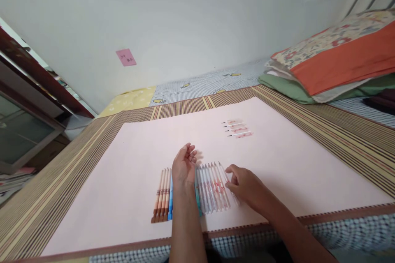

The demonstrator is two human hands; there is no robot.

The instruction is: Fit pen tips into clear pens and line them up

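A row of pens lies side by side on a pale pink sheet point(148, 148). At its left end are several cream-and-brown pens point(162, 193), beside a blue pen point(170, 197). Further right come a teal pen point(196, 193) and several clear pens with pink and red patterns point(212, 189). My left hand point(184, 166) is above the row, palm turned up, fingers loosely bent and holding nothing; its wrist hides the middle pens. At the right end, my right hand point(243, 183) has thumb and forefinger apart, close beside the last clear pen; contact is unclear.
Several slim dark-tipped refills or pens point(237, 129) lie apart on the sheet's far right. A striped mat point(101, 148) lies under the sheet. Folded bedding point(342, 57) is piled at the right, and a pink note point(126, 57) is on the wall point(197, 16).
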